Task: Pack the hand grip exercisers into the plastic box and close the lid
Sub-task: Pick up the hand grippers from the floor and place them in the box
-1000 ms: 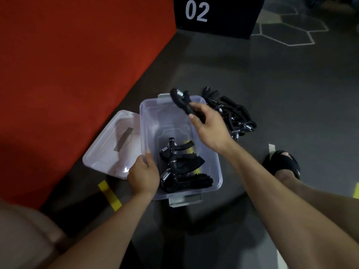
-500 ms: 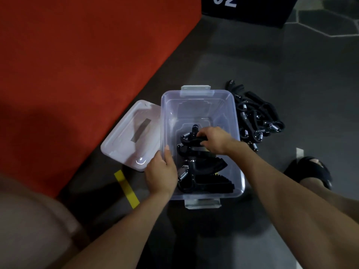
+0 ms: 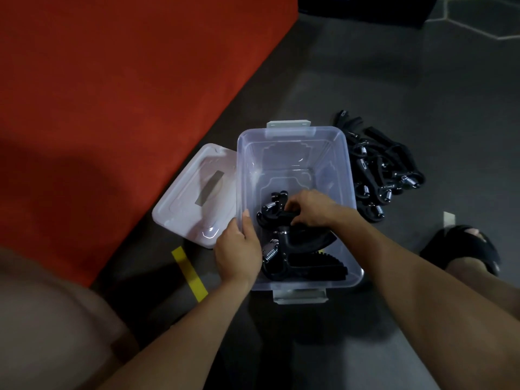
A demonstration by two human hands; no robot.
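Note:
A clear plastic box (image 3: pixel 292 136) stands open on the grey floor. Several black hand grip exercisers (image 3: pixel 301 257) with metal springs lie in its near half. My right hand (image 3: pixel 308 208) is inside the box, fingers closed on one black exerciser (image 3: pixel 274 213) resting on top of the others. My left hand (image 3: pixel 237 249) grips the box's near left wall, thumb over the rim. A pile of more black exercisers (image 3: pixel 380 173) lies on the floor just right of the box. The clear lid (image 3: pixel 197 195) lies flat on the floor against the box's left side.
A large red mat (image 3: pixel 112 94) covers the floor to the left. A yellow tape strip (image 3: pixel 190 273) sits near the lid. My sandalled foot (image 3: pixel 461 247) is at the right, my knee (image 3: pixel 50 327) at lower left. A black block (image 3: pixel 365 7) stands at the top.
My right hand carried an exerciser from above the box's far rim down into the box onto the others. The left hand stayed on the box wall. The camera view shifted closer.

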